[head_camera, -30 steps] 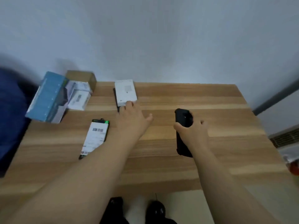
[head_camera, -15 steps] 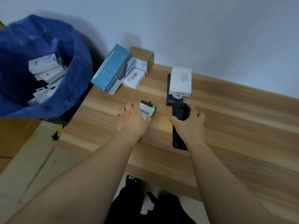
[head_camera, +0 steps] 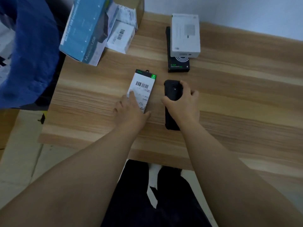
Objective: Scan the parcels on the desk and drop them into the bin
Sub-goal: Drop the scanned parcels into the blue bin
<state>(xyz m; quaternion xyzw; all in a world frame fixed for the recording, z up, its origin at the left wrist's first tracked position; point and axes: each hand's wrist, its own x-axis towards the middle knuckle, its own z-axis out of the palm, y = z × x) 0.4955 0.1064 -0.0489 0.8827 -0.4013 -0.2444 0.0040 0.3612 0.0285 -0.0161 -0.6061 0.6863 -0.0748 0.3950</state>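
Since the earlier frames: left hand (head_camera: 131, 110) has shifted from the far white box to the flat barcoded parcel (head_camera: 142, 89); the scanner has been drawn up beside that parcel.

Near, middle of desk (head_camera: 237, 99): left hand, fingers straight, resting flat on the parcel's near end, barcode uncovered and face up. Right hand (head_camera: 182, 104), fingers curled round the black handheld scanner (head_camera: 172, 94), which lies just right of the parcel.

Farther, toward the far edge: white box (head_camera: 185, 35) stacked on a black box (head_camera: 178, 64).

Far-left corner: blue carton (head_camera: 85, 28) and small white labelled boxes (head_camera: 121, 36), leaning together.

Beyond the left edge: blue bin (head_camera: 29, 51), liner partly in view.

Risks, as judged: the scanner seems to lie alongside the barcode, not over it, so a read could fail until it is lifted and aimed; the left hand sliding forward could cover the code; the thin parcel may be awkward to pick off the flat wood.
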